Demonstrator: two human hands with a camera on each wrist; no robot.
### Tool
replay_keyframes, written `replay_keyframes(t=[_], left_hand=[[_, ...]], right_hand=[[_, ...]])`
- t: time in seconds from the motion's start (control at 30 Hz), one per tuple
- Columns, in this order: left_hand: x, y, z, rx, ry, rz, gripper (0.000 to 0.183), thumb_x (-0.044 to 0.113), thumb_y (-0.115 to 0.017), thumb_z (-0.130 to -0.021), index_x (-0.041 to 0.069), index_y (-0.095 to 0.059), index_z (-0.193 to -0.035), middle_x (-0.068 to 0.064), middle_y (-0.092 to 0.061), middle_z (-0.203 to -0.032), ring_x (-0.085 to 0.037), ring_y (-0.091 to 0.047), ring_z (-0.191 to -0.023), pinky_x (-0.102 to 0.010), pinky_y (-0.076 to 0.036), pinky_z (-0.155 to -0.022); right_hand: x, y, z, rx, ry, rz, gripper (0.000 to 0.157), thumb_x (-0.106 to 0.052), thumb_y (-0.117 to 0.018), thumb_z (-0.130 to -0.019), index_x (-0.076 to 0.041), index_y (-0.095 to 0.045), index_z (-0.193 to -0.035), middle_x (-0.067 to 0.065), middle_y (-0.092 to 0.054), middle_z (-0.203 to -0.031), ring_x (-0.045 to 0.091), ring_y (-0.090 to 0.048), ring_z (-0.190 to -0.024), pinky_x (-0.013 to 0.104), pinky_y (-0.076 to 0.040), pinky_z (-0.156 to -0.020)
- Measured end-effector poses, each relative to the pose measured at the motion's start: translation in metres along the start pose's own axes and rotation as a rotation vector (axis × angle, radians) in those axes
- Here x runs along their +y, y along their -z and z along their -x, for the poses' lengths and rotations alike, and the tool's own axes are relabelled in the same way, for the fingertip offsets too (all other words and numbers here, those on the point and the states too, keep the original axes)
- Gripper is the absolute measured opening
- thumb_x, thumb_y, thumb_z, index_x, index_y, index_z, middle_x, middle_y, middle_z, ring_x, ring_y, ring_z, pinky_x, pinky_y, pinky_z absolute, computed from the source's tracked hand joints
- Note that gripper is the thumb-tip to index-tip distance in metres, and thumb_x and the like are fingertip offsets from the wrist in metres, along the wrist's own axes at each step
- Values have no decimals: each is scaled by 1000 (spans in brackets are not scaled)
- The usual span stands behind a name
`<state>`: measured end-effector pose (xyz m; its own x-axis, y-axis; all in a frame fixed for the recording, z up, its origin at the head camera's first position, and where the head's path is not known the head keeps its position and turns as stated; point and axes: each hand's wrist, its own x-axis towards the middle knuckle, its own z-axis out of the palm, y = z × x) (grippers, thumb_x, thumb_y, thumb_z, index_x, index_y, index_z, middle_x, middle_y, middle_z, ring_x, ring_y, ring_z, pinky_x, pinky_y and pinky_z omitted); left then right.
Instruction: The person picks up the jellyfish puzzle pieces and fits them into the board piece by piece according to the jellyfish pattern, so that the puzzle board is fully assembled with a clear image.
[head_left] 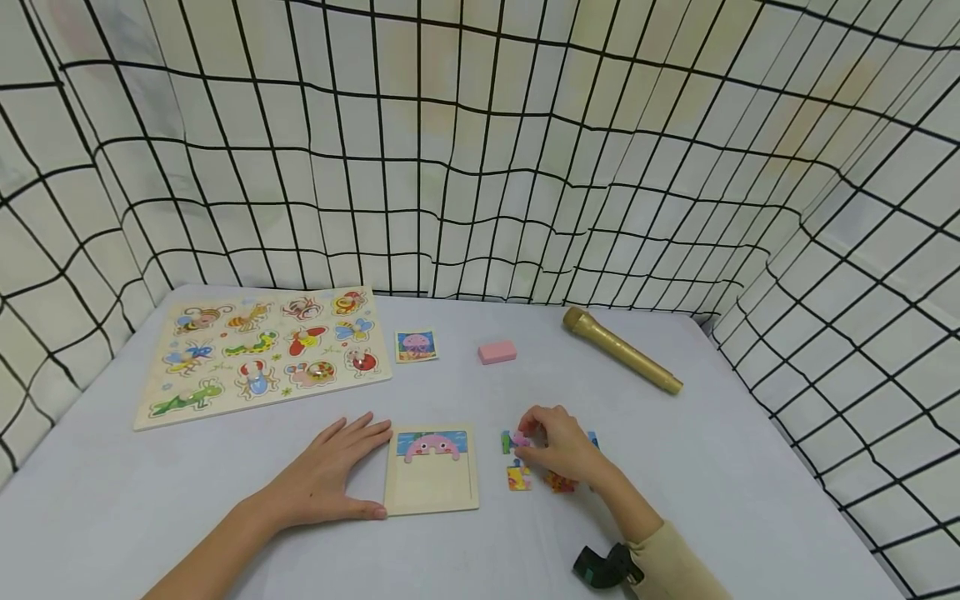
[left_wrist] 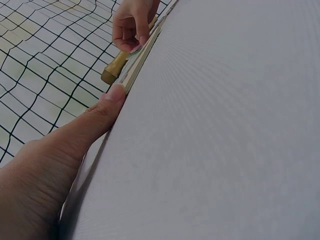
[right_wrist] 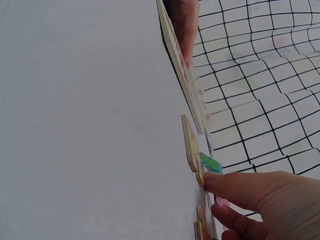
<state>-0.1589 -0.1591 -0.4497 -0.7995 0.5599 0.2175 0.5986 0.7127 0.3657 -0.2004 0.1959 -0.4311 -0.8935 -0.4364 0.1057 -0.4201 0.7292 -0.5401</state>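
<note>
A square wooden puzzle board (head_left: 432, 487) lies on the white table, its top row filled with pieces showing a pink head against blue. Along its left edge my left hand (head_left: 330, 479) rests with fingers spread and straight; the thumb (left_wrist: 107, 102) touches the board's edge. To the right of the board, my right hand (head_left: 558, 446) pinches a puzzle piece with pink on it (head_left: 521, 439) between thumb and fingers, low among the loose pieces. A yellow piece (head_left: 518, 478) and an orange-red piece (head_left: 559, 482) lie around that hand, which partly hides others.
A large wooden insect puzzle (head_left: 262, 354) lies at the back left. Behind the small board are a picture card (head_left: 416, 345) and a pink block (head_left: 497, 352). A gold microphone (head_left: 622, 350) lies back right. Black netting (head_left: 480, 158) surrounds the table.
</note>
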Motion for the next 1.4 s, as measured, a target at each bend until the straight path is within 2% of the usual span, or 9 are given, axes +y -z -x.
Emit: replay_keyframes(t=[0.33, 0.6, 0.73, 1.0, 1.23, 1.4], left_hand=[[0, 0, 2, -2, 6, 4, 102, 75, -59, -63, 6, -44, -136, -5, -43, -139, -28, -27, -133, -50, -14, -107], [0, 0, 2, -2, 2, -1, 101, 75, -58, -63, 7, -44, -136, -5, -43, -139, -28, -28, -133, -49, -15, -107], [0, 1, 2, -6, 5, -4, 101, 75, -59, -63, 7, -44, -136, -5, -43, -139, -28, -27, -133, -50, -14, -107], [0, 2, 1, -11, 9, 3, 101, 75, -59, -63, 7, -43, -136, -5, -42, -140, -28, -26, -134, -50, -14, -107], [0, 2, 1, -6, 0, 3, 101, 75, -58, -64, 7, -43, -136, -5, -42, -139, -28, -27, -133, -50, -14, -107], [0, 2, 0, -7, 0, 4, 100, 75, -58, -64, 7, -43, -136, -5, -42, -139, -28, -27, -134, -50, -14, -108]], right_hand=[[-3, 0, -1, -21, 38, -127, 12, -9, -63, -86, -14, -58, -95, -8, -55, -83, 10, -49, -76, 23, -46, -66], [-9, 3, -5, -6, 57, -76, 13, -12, -59, -90, -15, -67, -99, -8, -62, -89, 9, -48, -77, 24, -46, -66], [-12, 3, -8, 11, 68, -93, 12, -16, -61, -89, -16, -68, -99, -8, -62, -90, 9, -49, -79, 23, -46, -65], [-22, -6, -18, -5, 77, -185, 12, -13, -60, -89, -15, -65, -100, -8, -59, -87, 10, -50, -79, 23, -46, -65], [-36, -15, -26, -10, 137, -218, 11, -13, -60, -89, -13, -63, -100, -8, -57, -84, 11, -50, -77, 23, -46, -63], [-46, -24, -30, -41, 122, -262, 12, -12, -60, -89, -12, -63, -101, -7, -56, -83, 11, -51, -77, 22, -46, -64]])
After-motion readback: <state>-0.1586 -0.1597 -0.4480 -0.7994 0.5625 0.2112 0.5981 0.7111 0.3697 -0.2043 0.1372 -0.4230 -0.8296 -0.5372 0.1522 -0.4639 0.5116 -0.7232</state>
